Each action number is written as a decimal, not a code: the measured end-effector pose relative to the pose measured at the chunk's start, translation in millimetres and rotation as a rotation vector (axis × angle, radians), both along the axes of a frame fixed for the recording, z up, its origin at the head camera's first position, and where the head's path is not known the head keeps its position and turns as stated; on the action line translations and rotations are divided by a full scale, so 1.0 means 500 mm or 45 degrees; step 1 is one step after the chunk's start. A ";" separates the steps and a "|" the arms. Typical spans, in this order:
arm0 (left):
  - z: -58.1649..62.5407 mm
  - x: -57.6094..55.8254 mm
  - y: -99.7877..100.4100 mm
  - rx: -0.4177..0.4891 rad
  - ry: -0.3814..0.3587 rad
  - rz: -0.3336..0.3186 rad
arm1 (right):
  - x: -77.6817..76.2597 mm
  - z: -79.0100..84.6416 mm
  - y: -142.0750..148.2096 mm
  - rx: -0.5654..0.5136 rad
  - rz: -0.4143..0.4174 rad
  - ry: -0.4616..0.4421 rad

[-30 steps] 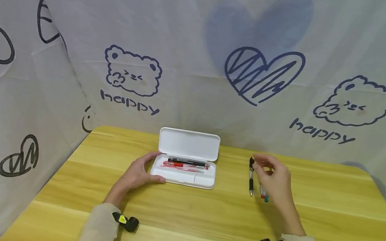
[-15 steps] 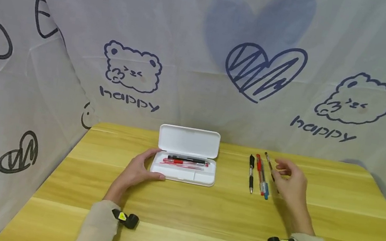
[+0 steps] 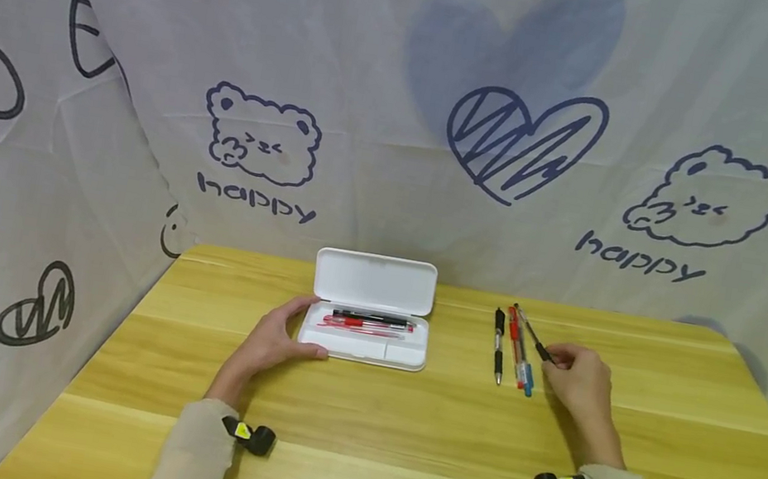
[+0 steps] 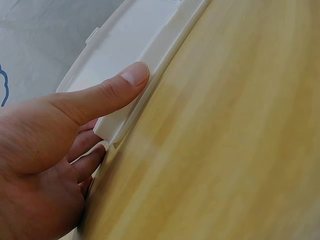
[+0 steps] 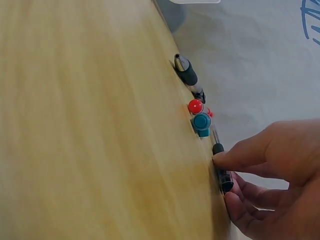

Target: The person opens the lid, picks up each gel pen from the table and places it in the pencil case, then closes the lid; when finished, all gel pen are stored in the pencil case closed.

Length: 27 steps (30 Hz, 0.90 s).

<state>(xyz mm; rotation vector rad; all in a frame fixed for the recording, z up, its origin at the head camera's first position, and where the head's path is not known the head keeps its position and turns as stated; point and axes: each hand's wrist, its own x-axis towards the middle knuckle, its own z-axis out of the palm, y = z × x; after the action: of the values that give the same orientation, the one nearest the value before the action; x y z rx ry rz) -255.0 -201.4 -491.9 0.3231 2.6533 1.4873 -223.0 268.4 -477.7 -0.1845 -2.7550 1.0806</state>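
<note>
A white pencil case (image 3: pixel 352 344) lies with its lid raised. My left hand (image 3: pixel 271 343) grips its left end, the thumb over the front edge, as the left wrist view shows up close. Inside lie a black pen (image 3: pixel 371 319) and red pens (image 3: pixel 356 323). On the right, my right hand (image 3: pixel 581 384) pinches the near end of a clear pen with a black grip (image 3: pixel 530 331). Just left of it lie a red pen (image 3: pixel 515 327) and a blue-ended pen (image 3: pixel 528 379), side by side. Further left is a black click pen (image 3: pixel 499 346). Part of the held pen is behind my fingers.
All of this is on a yellow wood-grain table (image 3: pixel 369 430). Behind the far edge hangs a pale cloth (image 3: pixel 394 174) with drawn hearts and bears. The case's raised lid (image 3: pixel 375 282) stands near that edge.
My right hand has moved right from above the pens and now grips the black-grip pen. That pen's far end has swung left toward the red pen. The left hand stays on the case.
</note>
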 end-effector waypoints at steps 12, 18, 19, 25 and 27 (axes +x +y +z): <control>-0.001 -0.002 0.000 -0.013 0.013 -0.008 | -0.001 0.001 0.001 -0.046 -0.090 0.044; 0.000 0.001 0.001 0.004 0.005 -0.007 | -0.004 0.006 -0.003 -0.192 -0.156 0.076; 0.001 0.000 0.001 0.006 0.005 -0.007 | -0.005 0.008 -0.005 -0.215 -0.158 0.081; 0.001 -0.001 0.000 0.015 0.008 -0.010 | -0.006 0.023 -0.030 -0.342 -0.108 0.098; 0.001 0.000 -0.001 0.014 0.007 -0.012 | -0.005 0.026 -0.043 -0.362 -0.083 0.117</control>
<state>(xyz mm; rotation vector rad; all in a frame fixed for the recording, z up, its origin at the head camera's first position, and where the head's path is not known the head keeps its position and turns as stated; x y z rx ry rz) -255.0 -202.1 -491.6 0.3411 2.6452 1.5007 -225.6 246.8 -464.5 -0.2530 -2.4872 1.4206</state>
